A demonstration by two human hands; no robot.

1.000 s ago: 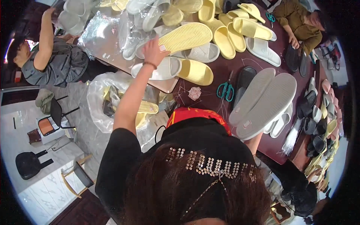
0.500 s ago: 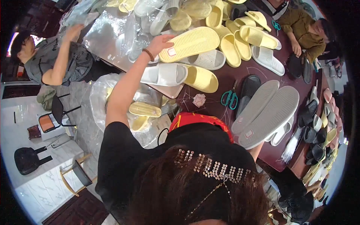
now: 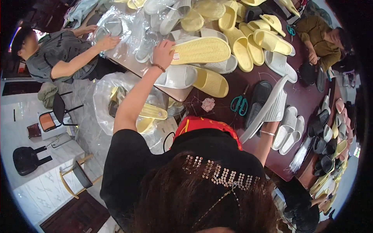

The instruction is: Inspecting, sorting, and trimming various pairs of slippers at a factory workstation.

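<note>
My left hand (image 3: pixel 164 53) grips the heel end of a yellow slide sandal (image 3: pixel 204 50), which is turned sole up over other slides. Under it are grey slides (image 3: pixel 175 75) and another yellow slide (image 3: pixel 211 82). At the right, my right hand (image 3: pixel 271 126) is mostly hidden behind a pair of light grey slides (image 3: pixel 268 110) that it holds on edge above the table. Its fingers do not show. Beside that pair lie a black slide (image 3: pixel 261 93) and two pale grey slides (image 3: pixel 289 130).
Teal-handled scissors (image 3: pixel 239 105) and a crumpled pink piece (image 3: pixel 208 104) lie before me. Several yellow slides (image 3: pixel 241 48) crowd the far side. White strands (image 3: pixel 299 159) hang near the right edge. A person at left (image 3: pixel 62 58) handles clear plastic; another person (image 3: pixel 320 42) sits far right.
The grey pair in my right hand has turned from soles facing up to edge-on. My left hand has shifted slightly down, tilting the yellow slide. The person at left has lowered an arm to the plastic.
</note>
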